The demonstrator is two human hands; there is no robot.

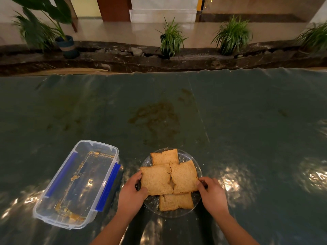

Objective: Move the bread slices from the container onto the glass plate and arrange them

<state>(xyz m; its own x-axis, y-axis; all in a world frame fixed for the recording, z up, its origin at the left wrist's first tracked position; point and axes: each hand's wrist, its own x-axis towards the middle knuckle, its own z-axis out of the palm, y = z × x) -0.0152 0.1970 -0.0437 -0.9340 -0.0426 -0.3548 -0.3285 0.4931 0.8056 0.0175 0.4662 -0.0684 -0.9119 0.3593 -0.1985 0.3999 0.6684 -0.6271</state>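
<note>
Four bread slices (169,179) lie overlapping on the glass plate (197,165). Left hand (131,193) pinches the edge of the left slice (155,181); right hand (211,191) fingertips touch the right slice (184,176) edge (grip unclear). Container (77,183) sits left of the plate, holding only crumbs.

Four bread slices (168,179) lie overlapping on the glass plate (185,155). Left hand (131,193) grips the left slice's edge; right hand (212,193) touches the right slice's corner. The clear container (77,184) beside the plate on the desk (247,121) holds only crumbs.
</note>
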